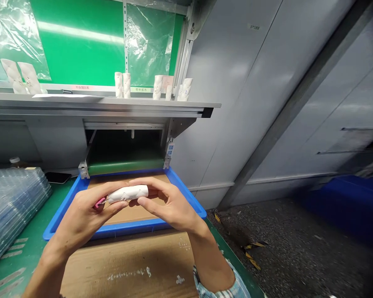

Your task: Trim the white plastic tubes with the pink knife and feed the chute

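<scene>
My left hand [91,203] and my right hand [169,203] grip a small white cylinder [128,193] from its two ends, thumbs toward me. The cylinder lies nearly level and has small raised marks along its side. A pink piece [100,202] pokes out between my left thumb and fingers, by the cylinder's left end; I cannot tell whether it is attached. Below the hands is a blue tray [186,198] with a cardboard sheet in its bottom. The fingers behind the cylinder are partly hidden.
Behind the tray, a green conveyor belt [126,165] comes out of an opening. Above it runs a shelf [136,103] with several white cylinders [126,85]. Stacked clear plastic trays [12,211] and a phone [58,178] lie to the left. Cardboard [127,265] covers the near bench.
</scene>
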{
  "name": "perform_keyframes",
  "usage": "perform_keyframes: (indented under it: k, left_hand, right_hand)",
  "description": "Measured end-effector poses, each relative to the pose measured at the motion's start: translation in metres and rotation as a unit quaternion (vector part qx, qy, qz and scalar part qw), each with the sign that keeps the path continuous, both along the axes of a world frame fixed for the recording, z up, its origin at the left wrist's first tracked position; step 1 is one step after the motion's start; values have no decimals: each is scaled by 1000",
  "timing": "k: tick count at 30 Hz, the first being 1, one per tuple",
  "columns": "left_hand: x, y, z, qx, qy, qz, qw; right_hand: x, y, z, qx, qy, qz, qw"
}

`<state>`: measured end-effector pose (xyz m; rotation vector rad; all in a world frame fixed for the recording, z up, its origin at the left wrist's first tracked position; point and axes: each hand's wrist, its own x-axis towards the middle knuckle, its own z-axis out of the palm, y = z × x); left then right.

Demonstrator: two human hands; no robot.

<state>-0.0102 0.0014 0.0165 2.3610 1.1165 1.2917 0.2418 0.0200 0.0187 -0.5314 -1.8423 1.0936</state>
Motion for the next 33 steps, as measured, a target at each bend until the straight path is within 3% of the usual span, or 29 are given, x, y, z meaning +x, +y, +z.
perform_keyframes:
  k: [20, 26, 33]
  left_hand:
    - [1, -4, 4, 41, 6, -4, 999]
    - [0, -2, 2, 68, 3, -12, 998]
    - [2, -1, 4, 70, 6, -6, 998]
  right_hand:
    - [-11, 2, -6, 99, -3, -87, 991]
    - [-8, 1, -4, 33, 9, -63, 997]
    - [-7, 1, -1, 25, 6, -71, 997]
